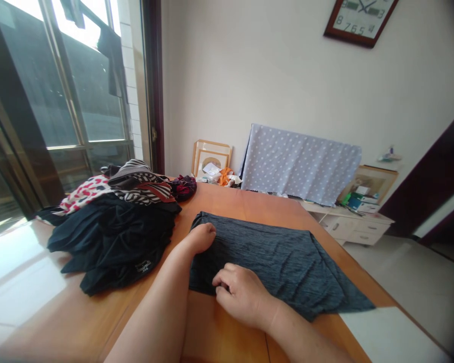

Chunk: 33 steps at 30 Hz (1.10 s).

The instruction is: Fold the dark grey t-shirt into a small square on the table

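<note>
A dark blue-grey heathered shirt lies spread flat on the wooden table, its pointed end reaching to the right. At the shirt's far left corner, my left hand is closed, with the fingers curled down onto the fabric. My right hand rests at the near edge, fingers bent and thumb tucked under, closed on the cloth; the fingertips are partly hidden. Shallow wrinkles run across the shirt's right half.
To the left sits a heap of clothes: a black garment, a striped one and a red-and-white patterned one. A white sheet lies at the table's right edge. Beyond the table, a dotted grey cloth hangs over something.
</note>
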Available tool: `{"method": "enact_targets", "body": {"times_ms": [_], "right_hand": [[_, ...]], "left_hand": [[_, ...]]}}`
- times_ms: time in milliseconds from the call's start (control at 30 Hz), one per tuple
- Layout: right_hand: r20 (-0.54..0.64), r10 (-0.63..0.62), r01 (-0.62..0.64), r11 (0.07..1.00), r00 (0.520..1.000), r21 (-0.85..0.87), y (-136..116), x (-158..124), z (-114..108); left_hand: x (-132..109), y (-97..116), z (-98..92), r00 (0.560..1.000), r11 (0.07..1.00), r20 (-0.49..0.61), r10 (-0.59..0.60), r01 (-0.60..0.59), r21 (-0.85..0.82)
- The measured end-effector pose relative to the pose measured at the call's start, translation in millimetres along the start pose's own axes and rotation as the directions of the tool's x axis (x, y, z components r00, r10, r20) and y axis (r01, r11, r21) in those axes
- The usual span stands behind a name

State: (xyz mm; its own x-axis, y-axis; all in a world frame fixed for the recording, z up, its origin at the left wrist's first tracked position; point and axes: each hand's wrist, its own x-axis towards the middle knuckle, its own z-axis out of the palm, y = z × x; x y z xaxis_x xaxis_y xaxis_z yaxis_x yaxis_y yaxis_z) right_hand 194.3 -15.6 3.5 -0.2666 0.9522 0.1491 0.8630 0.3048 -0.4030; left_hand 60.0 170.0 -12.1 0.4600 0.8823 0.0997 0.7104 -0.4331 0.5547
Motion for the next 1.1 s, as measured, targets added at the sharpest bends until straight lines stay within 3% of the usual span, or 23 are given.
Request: {"method": "enact_targets", "body": {"times_ms": [700, 967, 1100], "right_hand": [[0.035, -0.049, 0.047, 0.998, 0.998, 0.051, -18.7, 39.2, 19.6], [-0.058, 0.081, -0.082, 0.996, 0.995, -0.021, -29.8, 48.0, 27.0], [-0.063, 0.086, -0.090, 0.993, 0.994, -0.077, -27.6, 54.3, 33.1]], "left_hand": [[2.1, -5.7, 1.1, 0.999, 0.990, 0.014, -0.048, 0.049, -0.132], [1.6, -5.2, 0.7, 0.998, 0.989, 0.016, -0.054, 0.056, -0.135], [2.0, -6.0, 1.4, 0.998, 0.990, 0.014, -0.055, 0.056, -0.131]]}}
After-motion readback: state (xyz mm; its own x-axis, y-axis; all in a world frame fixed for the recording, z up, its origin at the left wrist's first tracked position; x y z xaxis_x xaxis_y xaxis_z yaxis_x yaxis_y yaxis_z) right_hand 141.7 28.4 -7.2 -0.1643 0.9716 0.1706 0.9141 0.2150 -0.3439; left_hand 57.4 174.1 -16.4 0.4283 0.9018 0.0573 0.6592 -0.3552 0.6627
